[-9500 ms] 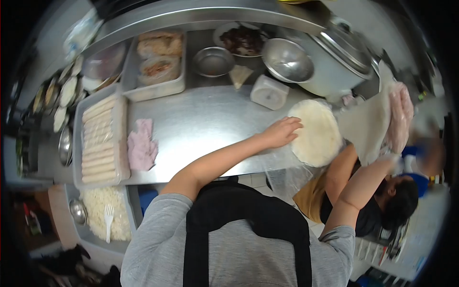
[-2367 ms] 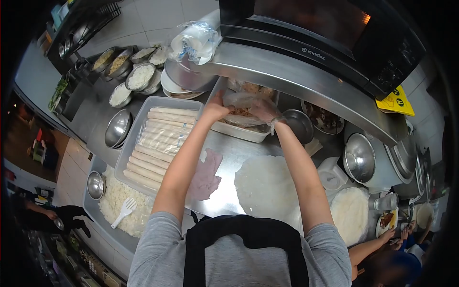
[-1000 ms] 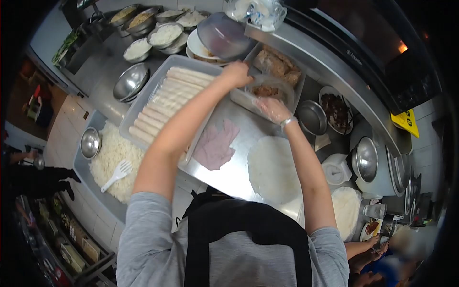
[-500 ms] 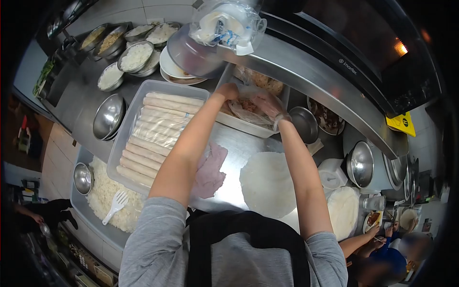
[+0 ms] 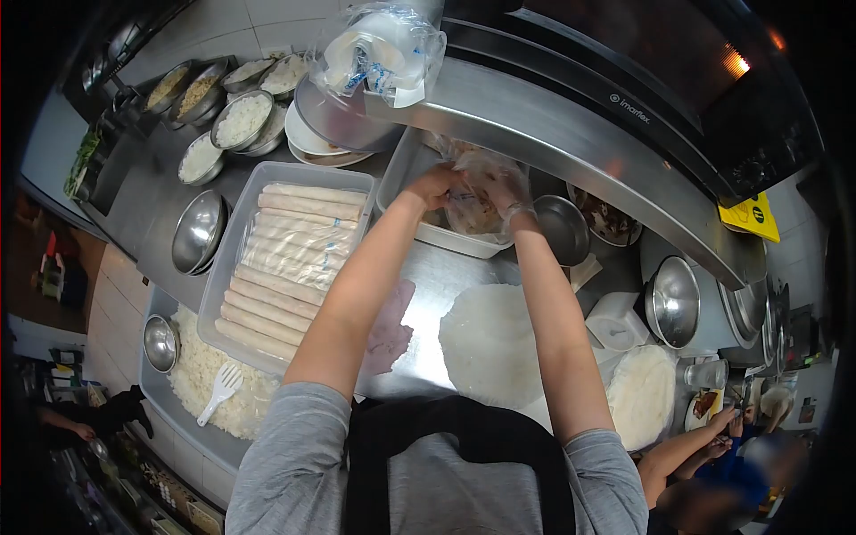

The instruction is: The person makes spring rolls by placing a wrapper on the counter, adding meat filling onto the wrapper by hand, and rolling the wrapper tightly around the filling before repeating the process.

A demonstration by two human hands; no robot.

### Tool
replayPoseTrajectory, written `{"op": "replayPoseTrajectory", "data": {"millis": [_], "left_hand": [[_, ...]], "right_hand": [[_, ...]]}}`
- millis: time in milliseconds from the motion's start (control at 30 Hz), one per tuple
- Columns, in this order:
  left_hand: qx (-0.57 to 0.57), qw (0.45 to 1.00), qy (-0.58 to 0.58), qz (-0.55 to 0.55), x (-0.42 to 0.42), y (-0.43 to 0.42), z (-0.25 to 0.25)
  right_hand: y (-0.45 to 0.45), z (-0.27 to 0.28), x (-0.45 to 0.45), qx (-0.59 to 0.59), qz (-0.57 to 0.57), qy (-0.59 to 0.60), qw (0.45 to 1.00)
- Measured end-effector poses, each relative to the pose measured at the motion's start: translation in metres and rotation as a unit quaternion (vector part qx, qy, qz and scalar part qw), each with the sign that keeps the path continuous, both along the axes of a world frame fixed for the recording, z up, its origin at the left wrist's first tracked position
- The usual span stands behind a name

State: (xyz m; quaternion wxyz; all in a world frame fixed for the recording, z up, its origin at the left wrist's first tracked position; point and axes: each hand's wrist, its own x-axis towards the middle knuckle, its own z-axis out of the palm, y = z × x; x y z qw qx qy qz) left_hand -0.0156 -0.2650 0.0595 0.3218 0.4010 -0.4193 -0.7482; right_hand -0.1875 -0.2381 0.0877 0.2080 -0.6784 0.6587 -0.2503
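Note:
Both hands are over a white plastic tub (image 5: 459, 242) under the steel shelf. My left hand (image 5: 435, 185) is closed on the left side of a clear plastic bag (image 5: 473, 214) with brownish filling inside. My right hand (image 5: 506, 191), in a clear plastic glove, is at the bag's right side, its fingers hidden in the plastic. A round pale wrapper sheet (image 5: 490, 343) lies flat on the steel counter in front of the tub. Beside it, partly behind my left forearm, is a pink cloth (image 5: 389, 332). Long pale rolls (image 5: 267, 308) fill a plastic container on the left.
A microwave (image 5: 615, 89) stands on the steel shelf (image 5: 553, 147) above. Metal bowls (image 5: 671, 303), a white scale (image 5: 617, 323) and stacked wrappers (image 5: 642, 397) are at right. A rice tub (image 5: 209, 379) with a white fork is at lower left. Other people's arms (image 5: 682, 446) show at lower right.
The filling bag is raised and gathered between my hands, where it lay open in the tub before. Since the oldest frame, a single wrapper has come onto the counter and my hands have moved to the tub.

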Motion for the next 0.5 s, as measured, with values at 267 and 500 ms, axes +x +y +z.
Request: {"op": "replayPoseTrajectory", "data": {"millis": [267,500], "left_hand": [[-0.020,0.975,-0.201,0.092,0.033,0.013,0.020],[0.086,0.995,0.001,0.040,0.020,0.000,-0.012]], "right_hand": [[-0.001,-0.010,0.023,0.011,0.026,0.142,0.989],[-0.004,0.001,0.024,0.057,0.179,0.147,0.971]]}}
